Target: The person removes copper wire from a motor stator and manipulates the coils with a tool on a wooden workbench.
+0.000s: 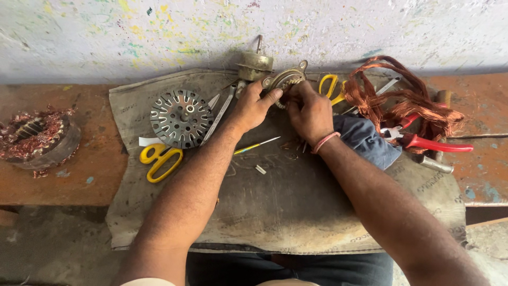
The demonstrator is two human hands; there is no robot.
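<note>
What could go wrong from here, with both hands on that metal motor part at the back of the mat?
1. Both hands grip the round motor part right at its edge; thin metal or wire ends there may nick the fingers.
2. The loose copper wire bundle lies close by the right wrist and might snag it.
3. The small screwdriver lies beside the left forearm and may get knocked off the mat.

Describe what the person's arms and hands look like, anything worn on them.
Both forearms are bare, with no gloves on either hand. The right hand has a thin pink band around its wrist. The left hand and its wrist carry nothing. A pale short sleeve edge shows at the bottom of the picture on the left arm. No rings can be made out.
</note>
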